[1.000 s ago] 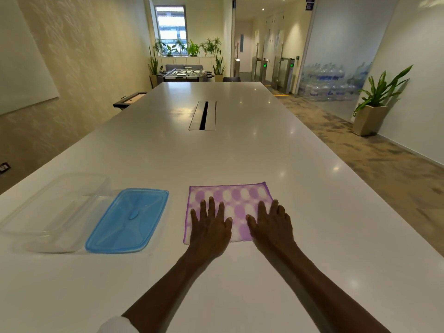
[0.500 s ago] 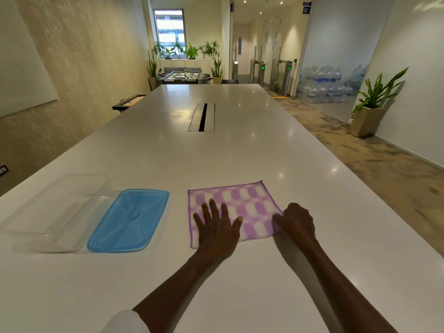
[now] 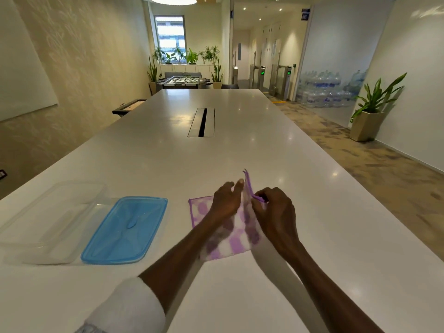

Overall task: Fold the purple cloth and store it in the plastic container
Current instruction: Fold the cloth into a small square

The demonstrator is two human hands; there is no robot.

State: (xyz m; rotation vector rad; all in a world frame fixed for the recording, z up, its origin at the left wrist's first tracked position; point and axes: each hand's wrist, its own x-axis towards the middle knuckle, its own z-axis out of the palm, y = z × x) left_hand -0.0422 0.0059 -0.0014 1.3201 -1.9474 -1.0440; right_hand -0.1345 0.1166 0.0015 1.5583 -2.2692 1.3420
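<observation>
The purple and white checked cloth [image 3: 236,241] lies on the white table [image 3: 240,152] in front of me, its left part flat and its right side raised off the surface. My right hand [image 3: 274,212] pinches the cloth's right edge and holds it up, a purple hem corner sticking upward. My left hand [image 3: 225,200] rests on the cloth's middle with fingers spread, its fingertips touching the raised flap. The clear plastic container [image 3: 48,224] stands open at the left, and its blue lid [image 3: 127,230] lies between it and the cloth.
A cable slot [image 3: 201,122] is set into the table's middle, farther away. The table's right edge runs along a carpeted floor with a potted plant [image 3: 371,109]. A wall stands to the left.
My right hand went from flat on the cloth to gripping its right edge, then lifted that edge up and leftward. My left hand slid up toward the cloth's middle.
</observation>
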